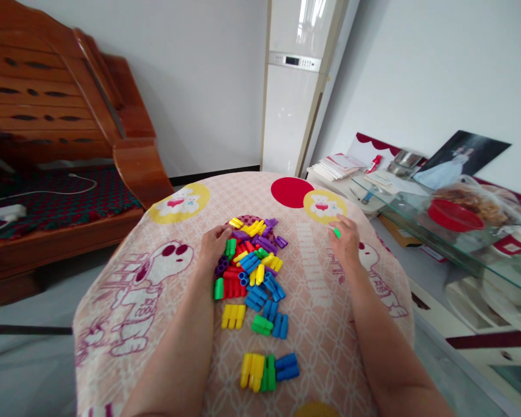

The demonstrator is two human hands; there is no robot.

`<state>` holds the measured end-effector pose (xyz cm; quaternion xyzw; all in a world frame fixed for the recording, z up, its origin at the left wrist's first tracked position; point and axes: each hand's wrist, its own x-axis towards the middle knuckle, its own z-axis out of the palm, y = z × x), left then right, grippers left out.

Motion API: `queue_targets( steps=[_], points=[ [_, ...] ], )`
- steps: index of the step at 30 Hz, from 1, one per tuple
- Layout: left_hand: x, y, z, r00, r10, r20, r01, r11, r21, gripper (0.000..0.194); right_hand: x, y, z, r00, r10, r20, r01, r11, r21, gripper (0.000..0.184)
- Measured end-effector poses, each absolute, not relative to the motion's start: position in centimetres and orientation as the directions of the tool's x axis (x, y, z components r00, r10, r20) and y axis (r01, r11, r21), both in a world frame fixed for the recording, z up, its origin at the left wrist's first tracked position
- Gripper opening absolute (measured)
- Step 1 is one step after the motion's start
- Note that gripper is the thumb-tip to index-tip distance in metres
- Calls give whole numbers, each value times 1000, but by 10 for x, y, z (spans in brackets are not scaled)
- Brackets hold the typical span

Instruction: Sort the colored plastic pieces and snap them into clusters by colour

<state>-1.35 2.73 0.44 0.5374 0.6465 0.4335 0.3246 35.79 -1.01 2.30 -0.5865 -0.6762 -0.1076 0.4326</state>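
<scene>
A heap of plastic building blocks in red, blue, yellow, green and purple [249, 263] lies in the middle of the table. They look like short joined tubes. At the heap's left edge is my left hand [213, 246], fingers curled and tips close together; what they hold, if anything, is hidden. My right hand [346, 238], well to the right of the heap, is closed on a small green block [337, 233], mostly covered by the fingers. Nearer to me, a yellow block [252, 371], a green block [268, 373] and a blue block [287, 367] sit side by side in a row.
A patterned cloth [325, 353] covers the round table. To the right stands a glass-topped cabinet [408, 223] bearing a red bowl [455, 215], papers and a photo. A wooden bench [134, 162] is at the left, and a tall white appliance [290, 110] at the back.
</scene>
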Motion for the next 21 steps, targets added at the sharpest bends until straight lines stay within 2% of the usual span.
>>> queue_targets(
  steps=[4, 8, 11, 15, 21],
  points=[
    [-15, 29, 1, -215, 975, 61, 429, 39, 902, 45, 286, -28, 39, -346, 751, 563, 693, 609, -386, 40],
    [-15, 29, 0, -212, 975, 62, 404, 30, 914, 44, 228, -45, 34, -604, 675, 424, 552, 738, -388, 45],
    [-14, 28, 2, -209, 977, 49, 386, 36, 922, 44, 212, -47, 25, -582, 678, 449, 542, 735, -408, 37],
    [-13, 25, 5, -219, 975, 29, 371, 56, 927, 45, 214, -44, 22, -432, 742, 512, 561, 666, -492, 23],
    [-12, 25, 7, -220, 975, 26, 351, 54, 935, 44, 247, -36, 35, -208, 818, 537, 603, 539, -588, 15]
  ],
)
